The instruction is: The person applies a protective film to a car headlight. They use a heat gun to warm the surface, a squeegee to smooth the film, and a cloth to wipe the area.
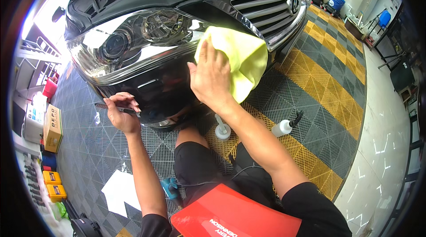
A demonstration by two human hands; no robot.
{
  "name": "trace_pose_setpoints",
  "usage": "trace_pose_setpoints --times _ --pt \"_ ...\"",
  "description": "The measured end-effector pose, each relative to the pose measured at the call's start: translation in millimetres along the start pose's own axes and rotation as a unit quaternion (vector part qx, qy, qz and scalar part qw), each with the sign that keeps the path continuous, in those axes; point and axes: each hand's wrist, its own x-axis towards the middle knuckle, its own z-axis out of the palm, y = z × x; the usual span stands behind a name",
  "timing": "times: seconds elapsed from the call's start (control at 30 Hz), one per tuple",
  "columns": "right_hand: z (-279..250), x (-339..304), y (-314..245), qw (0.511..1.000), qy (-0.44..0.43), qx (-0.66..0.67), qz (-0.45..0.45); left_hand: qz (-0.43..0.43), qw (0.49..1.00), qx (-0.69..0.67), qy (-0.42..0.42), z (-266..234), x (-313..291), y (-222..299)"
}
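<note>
My right hand (212, 73) holds a yellow-green microfiber cloth (248, 61) against the black front bumper (162, 77) of a car. Its fingers stretch over the cloth and its thumb stands apart at the side. Part of the cloth hangs loose to the right, between the headlight (128, 43) and the chrome grille (266, 8). Lower on the left, my left hand (122, 111) is closed round a slim, dark flat tool (128, 110) in front of the bumper's lower corner. I cannot make out the tool's exact kind.
A white spray bottle (283, 127) and a translucent container (222, 131) stand on the tiled floor by my legs. A teal tool (170, 189) and white sheets (119, 192) lie left. A cardboard box (53, 129) and yellow cases (54, 186) line the left. Buckets (336, 1) stand far right.
</note>
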Motion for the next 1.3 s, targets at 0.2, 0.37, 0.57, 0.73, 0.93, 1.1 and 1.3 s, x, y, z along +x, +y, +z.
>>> trace_pose_setpoints --times 0.2,0.37,0.57,0.73,0.93,1.1,1.3 --pt "-3 5 26 0.993 -0.036 -0.057 0.099 -0.019 0.999 -0.027 0.001 -7 -3 7" --pt "-6 9 52 0.991 -0.037 -0.076 0.107 -0.028 0.999 -0.037 0.007 -9 -2 8" --pt "-4 7 91 0.973 0.082 0.124 0.179 -0.029 0.998 -0.049 -0.006 -10 1 5" --pt "1 10 17 0.987 0.069 0.147 0.006 -0.017 1.0 -0.012 -0.005 -11 -1 8" --pt "24 5 14 0.999 0.003 -0.005 0.034 -0.024 0.998 -0.053 -0.023 -13 -2 7" --pt "23 0 43 0.995 -0.003 -0.042 0.092 -0.021 0.998 -0.049 -0.028 -13 -2 8" --pt "23 -4 72 0.992 -0.001 -0.049 0.114 -0.032 0.998 -0.054 -0.017 -13 1 8"
